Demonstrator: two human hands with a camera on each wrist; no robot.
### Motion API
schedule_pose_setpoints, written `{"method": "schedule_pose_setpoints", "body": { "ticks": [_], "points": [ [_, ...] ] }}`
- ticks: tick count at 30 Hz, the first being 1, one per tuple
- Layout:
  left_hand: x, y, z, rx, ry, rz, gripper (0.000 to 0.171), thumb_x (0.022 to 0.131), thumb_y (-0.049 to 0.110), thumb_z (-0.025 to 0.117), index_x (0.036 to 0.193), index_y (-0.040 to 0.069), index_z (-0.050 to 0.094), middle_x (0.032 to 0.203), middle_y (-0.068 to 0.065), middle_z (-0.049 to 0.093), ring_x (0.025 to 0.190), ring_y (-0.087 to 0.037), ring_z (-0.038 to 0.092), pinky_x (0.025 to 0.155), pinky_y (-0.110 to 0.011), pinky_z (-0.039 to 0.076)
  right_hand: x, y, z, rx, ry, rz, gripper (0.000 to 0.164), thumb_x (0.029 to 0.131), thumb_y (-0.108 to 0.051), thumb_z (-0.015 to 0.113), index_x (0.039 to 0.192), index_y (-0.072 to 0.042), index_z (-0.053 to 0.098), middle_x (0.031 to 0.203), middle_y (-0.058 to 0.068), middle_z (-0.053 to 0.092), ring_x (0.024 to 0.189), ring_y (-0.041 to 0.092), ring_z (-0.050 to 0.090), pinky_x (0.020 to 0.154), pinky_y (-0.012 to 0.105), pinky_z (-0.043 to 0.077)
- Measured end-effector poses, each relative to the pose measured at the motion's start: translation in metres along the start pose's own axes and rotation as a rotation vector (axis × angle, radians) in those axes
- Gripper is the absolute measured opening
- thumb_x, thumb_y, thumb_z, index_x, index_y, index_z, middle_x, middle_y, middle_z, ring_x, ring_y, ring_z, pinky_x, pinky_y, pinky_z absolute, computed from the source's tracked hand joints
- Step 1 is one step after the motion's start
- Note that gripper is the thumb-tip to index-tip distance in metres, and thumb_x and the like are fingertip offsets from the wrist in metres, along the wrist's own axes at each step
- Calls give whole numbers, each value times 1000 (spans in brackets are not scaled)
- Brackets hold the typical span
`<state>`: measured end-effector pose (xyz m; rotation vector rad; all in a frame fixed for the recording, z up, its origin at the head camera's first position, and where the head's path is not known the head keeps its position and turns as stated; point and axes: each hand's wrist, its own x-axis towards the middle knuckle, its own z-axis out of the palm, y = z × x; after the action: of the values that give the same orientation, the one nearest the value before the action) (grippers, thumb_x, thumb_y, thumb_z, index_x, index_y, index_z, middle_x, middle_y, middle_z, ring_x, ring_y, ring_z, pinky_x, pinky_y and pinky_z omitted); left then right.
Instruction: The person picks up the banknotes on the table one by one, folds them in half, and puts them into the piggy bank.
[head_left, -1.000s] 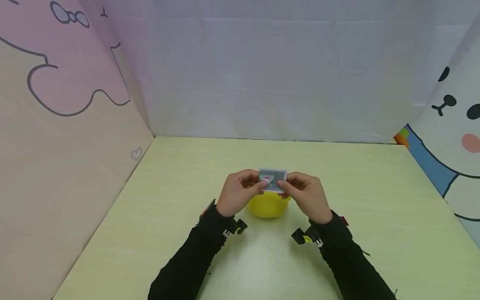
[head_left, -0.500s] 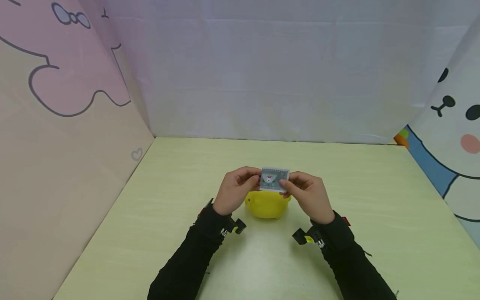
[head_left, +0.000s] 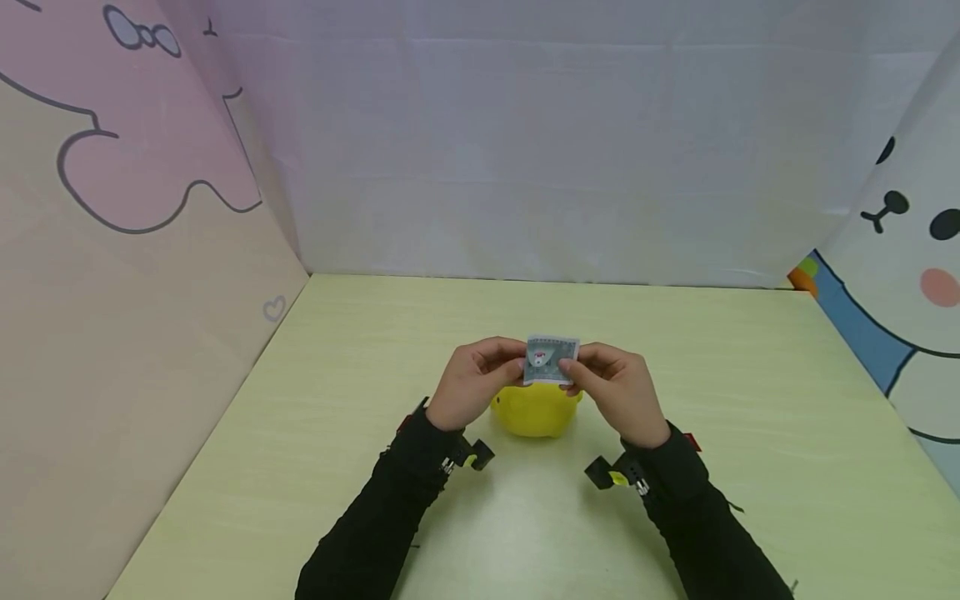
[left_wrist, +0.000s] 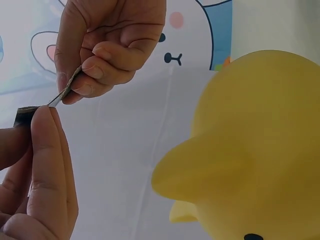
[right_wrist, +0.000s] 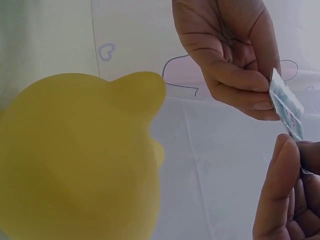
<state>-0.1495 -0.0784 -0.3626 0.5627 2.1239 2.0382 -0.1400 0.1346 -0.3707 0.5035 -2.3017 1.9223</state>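
Note:
Both hands hold a small folded banknote [head_left: 546, 354], grey-green with a printed white animal face, above a yellow animal-shaped figure [head_left: 536, 410]. My left hand [head_left: 480, 383] pinches the note's left edge between thumb and fingers. At the opposite edge, my right hand [head_left: 618, 390] pinches it, thumb on the front face. The left wrist view shows the note [left_wrist: 65, 90] nearly edge-on, with a fold near the left fingertips. In the right wrist view, its printed face [right_wrist: 286, 102] shows at an angle. The figure [right_wrist: 85, 160] stands apart from both hands, its top partly hidden in the head view.
A pale yellow-green table [head_left: 375, 333] lies under the arms. White sheeting [head_left: 525, 150] closes off the back, with cartoon-printed panels [head_left: 135, 150] at the sides. Small black cameras [head_left: 476, 455] are strapped to both wrists.
My left thumb lifted off the note's front half a second ago and now presses at its left edge again. The note has shifted slightly right; the right hand has barely moved.

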Motion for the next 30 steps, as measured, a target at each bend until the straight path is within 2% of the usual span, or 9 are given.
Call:
{"method": "schedule_pose_setpoints", "body": {
  "ticks": [7, 14, 21, 30],
  "points": [
    [0, -1, 0, -41, -31, 13, 23, 95, -2, 58, 117, -9, 64, 115, -28, 64, 83, -7, 66, 80, -22, 58, 0, 1, 0, 3, -1, 0, 17, 94, -6, 65, 101, 10, 69, 82, -5, 70, 64, 10, 63, 63, 22, 58],
    [-2, -3, 1, -90, -58, 47, 27, 94, 5, 64, 116, -9, 64, 114, -27, 63, 86, -7, 68, 84, -27, 59, 0, 1, 1, 7, -9, -8, 17, 94, -5, 65, 101, 10, 68, 82, -11, 69, 64, 10, 62, 63, 21, 57],
    [-2, -1, 3, -37, -54, 26, 27, 93, 9, 66, 117, -4, 66, 115, -22, 66, 87, -9, 68, 86, -31, 58, 0, 1, 3, -2, -12, -4, 17, 94, -7, 65, 99, 8, 69, 81, -2, 69, 65, 11, 63, 65, 22, 57],
    [-3, -2, 5, -21, -61, 13, 27, 93, 10, 66, 117, -3, 66, 115, -21, 67, 89, -8, 69, 88, -32, 57, -1, 3, 4, 29, -34, -43, 15, 94, -4, 64, 97, 10, 68, 82, -12, 69, 66, 10, 64, 64, 22, 58]
  ]
}}
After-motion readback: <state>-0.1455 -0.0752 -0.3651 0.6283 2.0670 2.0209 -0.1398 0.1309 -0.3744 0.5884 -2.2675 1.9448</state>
